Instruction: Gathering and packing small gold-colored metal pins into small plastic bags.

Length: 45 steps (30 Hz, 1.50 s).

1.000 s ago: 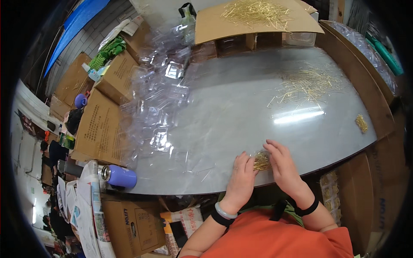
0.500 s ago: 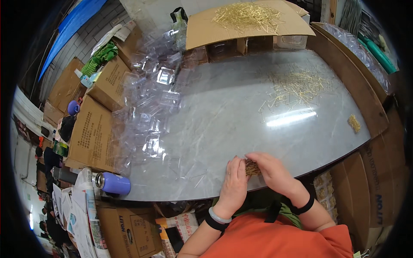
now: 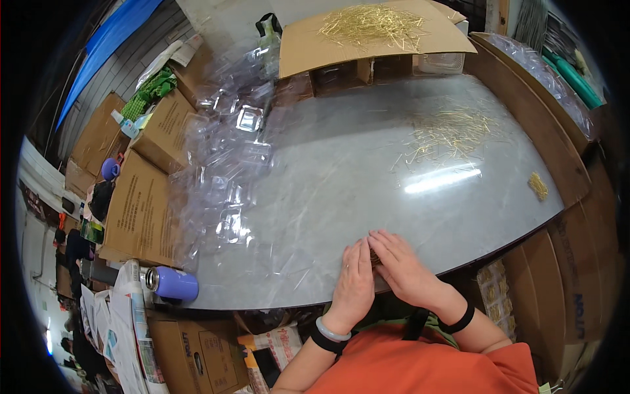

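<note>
At the table's near edge my left hand and my right hand are pressed together around a small bundle of gold-coloured wire pieces. Only a sliver of that bundle shows between the palms. The fingers of both hands lie straight and close together, pointing away from me. Farther off on the grey table is a loose scatter of thin gold wire pieces, some with bent ends. A compact bundle of the same wire sits by the right edge.
Clear plastic boxes heap along the left side. Behind stands a cardboard sheet bearing a gold wire pile. A purple bottle lies at the near left corner. Cardboard boxes flank the left; a cardboard wall borders the right.
My right hand has closed in toward my left, its fingers now straighter and covering most of the wire bundle that showed between the hands before. The view has shifted slightly.
</note>
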Each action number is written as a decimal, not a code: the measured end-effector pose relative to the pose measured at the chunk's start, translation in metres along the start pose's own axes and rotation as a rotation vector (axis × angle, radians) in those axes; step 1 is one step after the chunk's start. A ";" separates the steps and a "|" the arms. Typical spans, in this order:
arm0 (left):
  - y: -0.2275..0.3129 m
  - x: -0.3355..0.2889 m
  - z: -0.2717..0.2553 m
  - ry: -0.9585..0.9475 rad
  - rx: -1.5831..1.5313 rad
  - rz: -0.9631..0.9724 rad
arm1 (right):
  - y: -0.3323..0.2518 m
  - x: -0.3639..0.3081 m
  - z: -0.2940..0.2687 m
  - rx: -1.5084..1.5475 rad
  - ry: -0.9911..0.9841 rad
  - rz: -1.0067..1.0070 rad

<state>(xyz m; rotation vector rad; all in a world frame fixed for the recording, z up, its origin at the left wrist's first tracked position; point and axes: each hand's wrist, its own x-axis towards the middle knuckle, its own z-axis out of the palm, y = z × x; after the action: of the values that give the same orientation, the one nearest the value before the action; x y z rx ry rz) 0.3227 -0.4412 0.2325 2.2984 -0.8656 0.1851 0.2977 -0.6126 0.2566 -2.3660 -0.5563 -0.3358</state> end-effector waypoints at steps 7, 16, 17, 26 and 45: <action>-0.001 -0.001 -0.020 -0.047 -0.299 -0.066 | 0.002 -0.001 0.006 -0.134 -0.068 -0.058; 0.000 -0.012 -0.023 -0.058 -0.181 -0.099 | 0.002 -0.008 0.006 -0.142 -0.034 -0.061; 0.002 -0.010 -0.024 -0.050 -0.182 -0.116 | 0.002 -0.008 0.004 -0.145 -0.035 -0.061; -0.027 -0.076 -0.100 0.490 -0.340 -0.787 | -0.001 -0.011 0.006 -0.198 -0.041 -0.039; 0.009 -0.127 -0.070 -0.020 -1.260 -1.108 | -0.008 -0.007 0.012 -0.215 0.000 -0.058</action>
<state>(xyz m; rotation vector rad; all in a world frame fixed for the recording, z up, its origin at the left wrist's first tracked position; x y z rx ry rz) 0.2264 -0.3343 0.2469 1.2379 0.3682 -0.6768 0.2885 -0.6010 0.2494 -2.5593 -0.6168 -0.4414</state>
